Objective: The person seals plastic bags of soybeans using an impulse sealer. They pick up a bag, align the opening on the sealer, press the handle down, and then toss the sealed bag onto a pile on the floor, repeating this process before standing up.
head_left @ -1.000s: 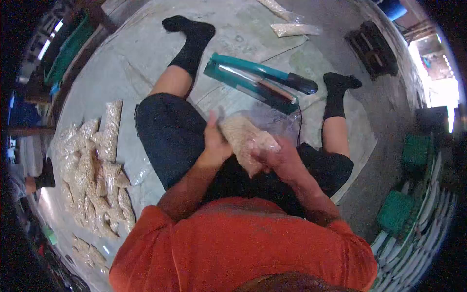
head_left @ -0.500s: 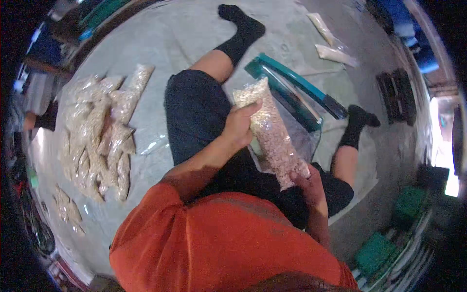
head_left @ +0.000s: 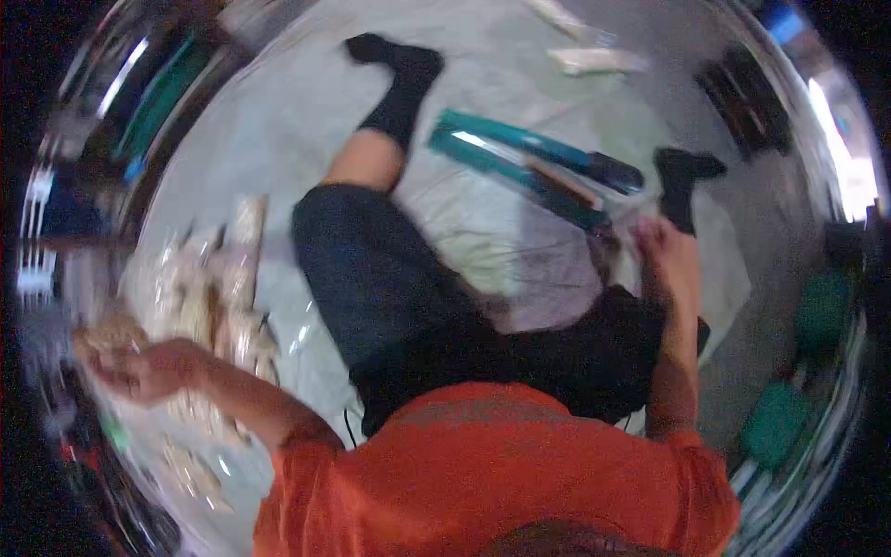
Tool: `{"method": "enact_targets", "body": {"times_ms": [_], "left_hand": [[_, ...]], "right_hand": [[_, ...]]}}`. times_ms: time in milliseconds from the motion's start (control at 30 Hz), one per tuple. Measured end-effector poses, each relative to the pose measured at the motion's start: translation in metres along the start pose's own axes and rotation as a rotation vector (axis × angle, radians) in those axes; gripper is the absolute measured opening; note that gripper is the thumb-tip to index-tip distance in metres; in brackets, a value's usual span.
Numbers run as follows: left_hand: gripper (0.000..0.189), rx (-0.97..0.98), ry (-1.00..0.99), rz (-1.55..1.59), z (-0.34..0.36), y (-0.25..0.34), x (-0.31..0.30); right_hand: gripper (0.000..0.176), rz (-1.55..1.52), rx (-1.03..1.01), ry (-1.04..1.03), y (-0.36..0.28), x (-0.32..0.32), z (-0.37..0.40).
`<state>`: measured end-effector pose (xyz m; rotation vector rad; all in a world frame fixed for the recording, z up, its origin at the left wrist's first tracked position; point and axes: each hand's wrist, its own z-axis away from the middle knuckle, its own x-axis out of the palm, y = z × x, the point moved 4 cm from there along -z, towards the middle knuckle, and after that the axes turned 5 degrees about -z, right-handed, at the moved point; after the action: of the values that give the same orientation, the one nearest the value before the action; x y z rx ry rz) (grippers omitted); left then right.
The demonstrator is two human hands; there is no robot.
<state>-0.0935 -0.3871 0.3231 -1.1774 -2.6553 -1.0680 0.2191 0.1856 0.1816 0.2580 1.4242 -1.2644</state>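
Out to the far left, my left hand is closed on a filled clear bag of pale, beige pieces, blurred by motion. It is beside a pile of similar filled bags on the floor sheet. My right hand hovers by my right knee, its fingers smeared, close to the handle end of a teal bag sealer with a black grip. Between my legs, just below the sealer, lies clear plastic.
I sit on a pale floor sheet with my legs spread. Two filled bags, one of them this pale bag, lie beyond the sealer. A smaller group of bags is at lower left. Green containers stand at the right.
Both hands held the filled bag over my lap. My left hand has carried it far left, beside the pile; my right hand has let go and moved up and right.
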Motion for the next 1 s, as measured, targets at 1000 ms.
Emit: {"method": "enact_targets", "body": {"times_ms": [1000], "left_hand": [[0.071, 0.304, -1.756, -0.857, 0.315, -0.062, 0.194]], "right_hand": [[0.025, -0.436, -0.366, 0.747, 0.01, -0.056, -0.373]]}}
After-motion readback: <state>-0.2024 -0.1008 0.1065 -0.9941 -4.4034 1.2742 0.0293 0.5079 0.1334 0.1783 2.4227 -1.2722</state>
